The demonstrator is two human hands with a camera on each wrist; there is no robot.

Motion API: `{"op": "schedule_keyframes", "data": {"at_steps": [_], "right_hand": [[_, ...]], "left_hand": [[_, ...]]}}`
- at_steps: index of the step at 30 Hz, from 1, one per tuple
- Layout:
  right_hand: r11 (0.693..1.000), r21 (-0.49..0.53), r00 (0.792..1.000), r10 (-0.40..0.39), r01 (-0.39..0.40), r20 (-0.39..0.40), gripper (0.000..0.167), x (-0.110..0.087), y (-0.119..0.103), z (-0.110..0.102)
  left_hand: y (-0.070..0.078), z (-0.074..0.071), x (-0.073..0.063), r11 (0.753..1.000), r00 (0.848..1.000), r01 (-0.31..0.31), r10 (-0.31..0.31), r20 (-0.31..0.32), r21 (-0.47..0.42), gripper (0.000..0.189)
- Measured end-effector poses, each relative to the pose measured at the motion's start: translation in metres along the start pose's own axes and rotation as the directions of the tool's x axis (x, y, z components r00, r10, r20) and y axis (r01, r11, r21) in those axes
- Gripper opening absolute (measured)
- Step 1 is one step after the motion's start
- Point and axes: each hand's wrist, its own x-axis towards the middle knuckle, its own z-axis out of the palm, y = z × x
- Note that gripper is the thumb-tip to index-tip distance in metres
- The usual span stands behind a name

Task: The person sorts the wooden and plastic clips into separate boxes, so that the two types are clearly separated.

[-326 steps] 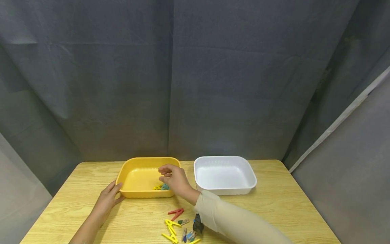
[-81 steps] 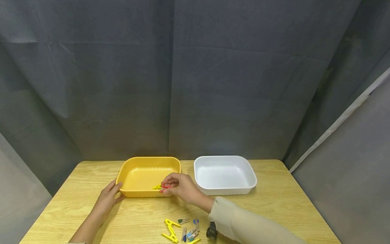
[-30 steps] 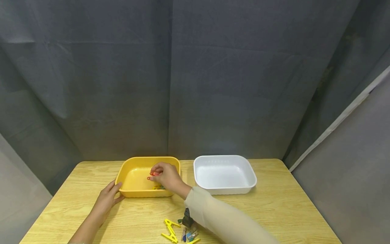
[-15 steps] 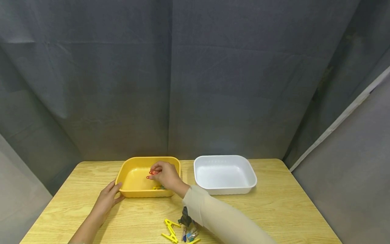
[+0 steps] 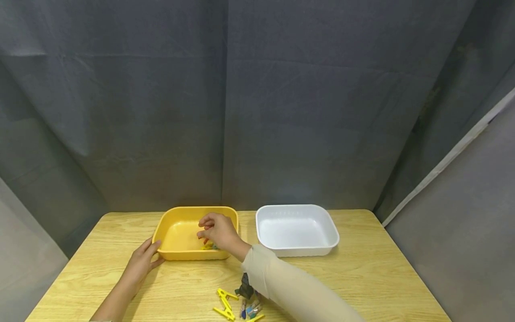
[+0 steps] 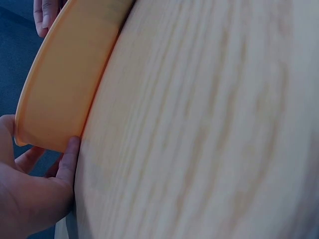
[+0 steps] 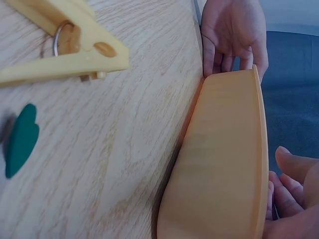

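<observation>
My left hand (image 5: 138,264) grips the left end of a yellow plastic tray (image 5: 193,256), its thumb at the rim and its fingers against the outside, as the left wrist view shows. Over the right part of this tray is my right hand (image 5: 221,233), thumb and fingertips apart. A red clothespin (image 5: 206,242) shows just below those fingertips, partly hidden by the hand. Beneath it, a yellow clothespin (image 5: 207,247) and a teal one (image 5: 215,247) lie on the tray's floor. The right wrist view has the tray's outer wall (image 7: 214,154) hiding what is inside.
A white tray (image 5: 297,252) stands right of the yellow one. Near the table's front edge lie yellow clothespins (image 5: 226,308) and several small wooden ones with coloured pieces (image 5: 253,309), partly behind the black wrist camera (image 5: 244,287). Grey curtains (image 5: 225,112) surround the table.
My right hand has carried the red clothespin from the table into the yellow tray. In the last half second its fingers have parted and the clothespin has dropped lower. The left hand has stayed put.
</observation>
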Motion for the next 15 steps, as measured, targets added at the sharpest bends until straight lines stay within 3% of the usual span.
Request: {"op": "schedule_keyframes", "data": {"at_steps": [10, 15], "right_hand": [[1.000, 0.027, 1.000, 0.009, -0.009, -0.002, 0.025, -0.0032, 0.0023, -0.0038], [1.000, -0.020, 1.000, -0.013, 0.013, -0.013, 0.022, -0.0078, 0.0024, -0.0077]], "left_hand": [[0.0003, 0.0009, 0.0010, 1.000, 1.000, 0.008, -0.008, -0.008, -0.009, 0.075], [-0.0003, 0.0011, 0.0013, 1.000, 1.000, 0.007, -0.007, -0.009, -0.010, 0.076]]}}
